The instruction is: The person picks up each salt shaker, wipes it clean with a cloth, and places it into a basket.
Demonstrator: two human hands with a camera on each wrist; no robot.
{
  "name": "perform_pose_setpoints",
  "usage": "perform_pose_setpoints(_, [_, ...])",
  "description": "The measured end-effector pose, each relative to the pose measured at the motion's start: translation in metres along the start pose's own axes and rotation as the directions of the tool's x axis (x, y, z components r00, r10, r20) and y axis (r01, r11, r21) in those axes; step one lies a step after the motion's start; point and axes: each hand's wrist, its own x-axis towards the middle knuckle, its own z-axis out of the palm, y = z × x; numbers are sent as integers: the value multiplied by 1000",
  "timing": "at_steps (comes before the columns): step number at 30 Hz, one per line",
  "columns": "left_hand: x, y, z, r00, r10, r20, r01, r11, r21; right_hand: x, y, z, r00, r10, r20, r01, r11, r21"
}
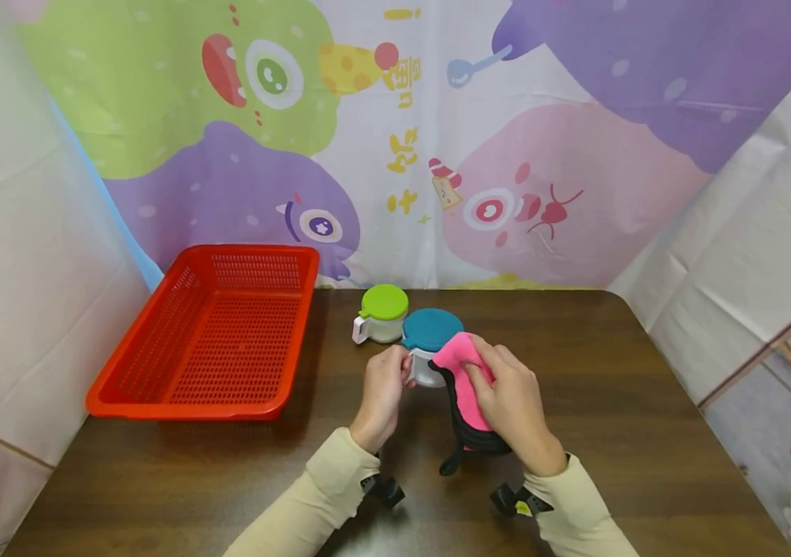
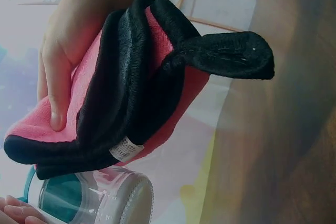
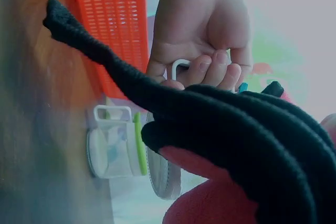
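My left hand (image 1: 383, 391) grips the white handle of a clear seasoning jar with a blue lid (image 1: 432, 329). In the right wrist view, the fingers are curled round that handle and the jar's base (image 3: 163, 174) hangs above the table. A folded pink cloth with black edging (image 1: 467, 394) is pinched in my right hand (image 1: 515, 402). Its upper end lies against the right side of the blue-lidded jar. From the left wrist view, the cloth (image 2: 121, 87) shows a black loop and a small white tag. It covers part of the jar (image 2: 113, 198).
A second seasoning jar with a green lid (image 1: 385, 303) stands on the table just behind, its handle to the left. The red plastic basket (image 1: 277, 402) sits at the left. A cartoon-printed curtain (image 1: 395, 255) hangs along the brown table's (image 1: 611, 433) far edge.
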Motion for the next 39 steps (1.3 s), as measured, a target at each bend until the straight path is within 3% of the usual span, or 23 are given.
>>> perform_pose_setpoints(22, [0,-2,1,999,20,-29,-19,1000,17,-9,-10,7,990,-131,42,134,989,-69])
perform_pose_setpoints(30, [-1,2,0,999,30,-34,-30,1000,-1,-18,-12,15,989,-128,76,135,986,-101])
perform_pose_setpoints(39, [-1,4,-3,1000,11,6,-11,998,-66,-24,-8,18,990,-89,106,99,991,-89])
